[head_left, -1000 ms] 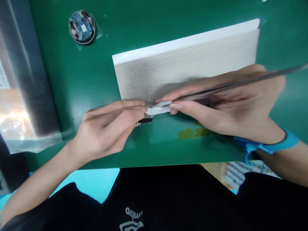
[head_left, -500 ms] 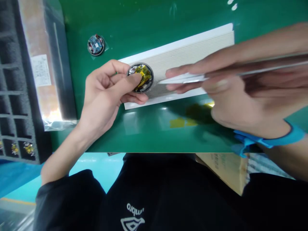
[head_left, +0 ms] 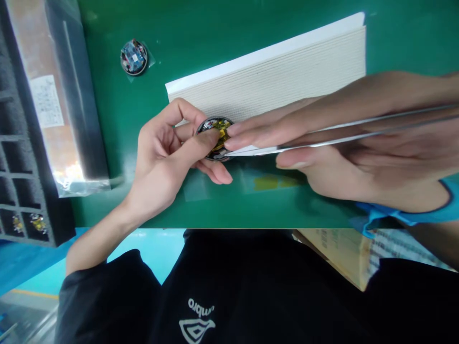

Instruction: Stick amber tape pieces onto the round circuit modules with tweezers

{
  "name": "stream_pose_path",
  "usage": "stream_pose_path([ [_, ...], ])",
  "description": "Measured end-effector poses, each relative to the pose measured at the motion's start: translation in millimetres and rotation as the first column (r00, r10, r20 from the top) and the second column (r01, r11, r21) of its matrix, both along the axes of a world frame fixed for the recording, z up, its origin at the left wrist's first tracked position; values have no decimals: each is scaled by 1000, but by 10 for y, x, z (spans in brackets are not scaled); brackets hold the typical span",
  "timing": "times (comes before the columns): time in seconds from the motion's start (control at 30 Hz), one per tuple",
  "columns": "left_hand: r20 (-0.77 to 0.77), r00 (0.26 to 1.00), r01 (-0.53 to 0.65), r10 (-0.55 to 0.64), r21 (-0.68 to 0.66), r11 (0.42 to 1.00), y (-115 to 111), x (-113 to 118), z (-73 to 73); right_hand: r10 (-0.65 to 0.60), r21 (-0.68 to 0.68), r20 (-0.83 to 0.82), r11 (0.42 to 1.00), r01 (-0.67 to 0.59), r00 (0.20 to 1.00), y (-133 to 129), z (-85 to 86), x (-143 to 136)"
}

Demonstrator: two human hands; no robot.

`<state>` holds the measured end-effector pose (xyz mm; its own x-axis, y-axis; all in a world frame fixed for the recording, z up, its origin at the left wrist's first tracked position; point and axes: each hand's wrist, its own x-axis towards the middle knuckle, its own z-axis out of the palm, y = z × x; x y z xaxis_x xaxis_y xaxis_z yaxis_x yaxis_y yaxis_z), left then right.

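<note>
A round black-rimmed module (head_left: 223, 125) with yellow tape and small parts inside is pinched in my left hand (head_left: 161, 157), the thumb lying across its face. My right hand (head_left: 333, 138) holds metal tweezers (head_left: 333, 142) between thumb and fingers, and their tips are at the module's lower right edge. Two fingertips of my right hand touch or nearly touch the module's right side. A white ribbed sheet (head_left: 287, 71) lies on the green table behind both hands. Strips of yellow tape (head_left: 266, 182) lie near the table's front edge.
Another round module (head_left: 134, 57) with a blue board lies at the upper left of the table (head_left: 229, 28). On the left stand a plastic-wrapped package (head_left: 77, 95) and a dark foam tray (head_left: 27, 191) with compartments. A cardboard box (head_left: 333, 251) is below the table edge.
The module in my left hand has moved slightly right and towards me, off most of the ribbed sheet. My right hand has brought the tweezers' tips left and down onto the module's edge.
</note>
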<state>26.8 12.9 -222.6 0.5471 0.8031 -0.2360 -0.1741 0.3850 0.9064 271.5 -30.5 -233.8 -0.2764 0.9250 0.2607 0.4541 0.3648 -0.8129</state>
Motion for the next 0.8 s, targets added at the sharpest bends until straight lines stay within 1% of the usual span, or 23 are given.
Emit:
stream_pose_path([
  [0.03,8,1000,2,-2,-4,1000,5,0,-7,53,5,-25,999,-53,998,-21,1,-19],
  [0.07,7,1000,-3,3,-6,1000,6,1,-12,77,17,-59,997,-76,995,-39,9,-41],
  [0.1,0,1000,-7,7,-6,1000,3,2,-14,65,16,-76,998,-64,995,-51,23,-62],
  [0.17,-31,999,-14,13,-11,1000,-10,9,-10,39,3,-56,999,-39,998,-59,51,-89],
  [0.3,-57,998,-5,4,-19,1000,-33,36,12,93,45,-40,995,-92,995,-63,25,-85],
  [0.33,-61,998,-5,3,-30,1000,-34,42,16,70,63,-39,996,-67,997,-71,6,-80],
  [0.4,-64,998,-7,3,-56,998,-30,51,19,10,47,1,999,-10,1000,-92,-25,-76],
  [0.5,-31,1000,-5,2,-83,997,-20,54,17,-5,18,28,1000,5,1000,-106,-37,-82],
  [0.6,4,1000,-2,2,-93,996,-13,48,17,31,10,2,999,-31,1000,-79,-30,-87],
  [0.8,-32,999,-7,4,-109,994,-7,37,35,100,-12,-98,995,-101,990,-56,33,-120],
])
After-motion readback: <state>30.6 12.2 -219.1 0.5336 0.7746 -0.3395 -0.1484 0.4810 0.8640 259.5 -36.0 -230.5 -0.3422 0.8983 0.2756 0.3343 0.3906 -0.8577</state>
